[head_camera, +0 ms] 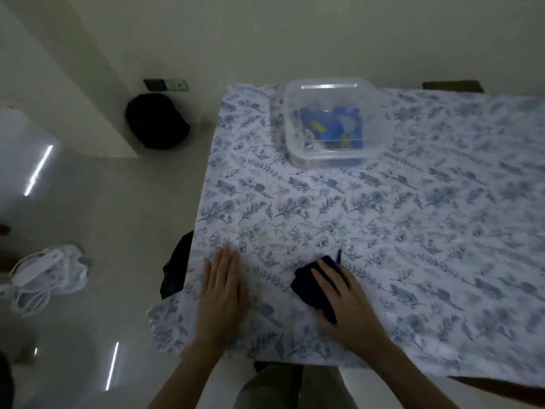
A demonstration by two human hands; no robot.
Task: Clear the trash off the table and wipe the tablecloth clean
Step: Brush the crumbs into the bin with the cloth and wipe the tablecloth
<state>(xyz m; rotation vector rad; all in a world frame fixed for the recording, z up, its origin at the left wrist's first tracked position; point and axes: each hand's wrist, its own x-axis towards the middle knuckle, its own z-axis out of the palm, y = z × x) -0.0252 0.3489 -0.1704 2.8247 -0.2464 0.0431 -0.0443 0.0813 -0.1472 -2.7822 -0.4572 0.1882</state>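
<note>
A white tablecloth [383, 219] with a blue leaf print covers the table. My right hand [345, 302] lies flat on a dark navy cloth [306, 281], pressing it onto the tablecloth near the front edge. My left hand [224, 284] rests flat beside it on the tablecloth, fingers together, at the front left corner. A clear plastic container [333, 125] stands at the back of the table with blue wrappers and other scraps inside it.
A black bag [156, 122] sits on the floor by the wall, left of the table. A dark item [177, 267] hangs at the table's left edge. A white power strip with cords [41, 270] lies on the glossy floor at far left.
</note>
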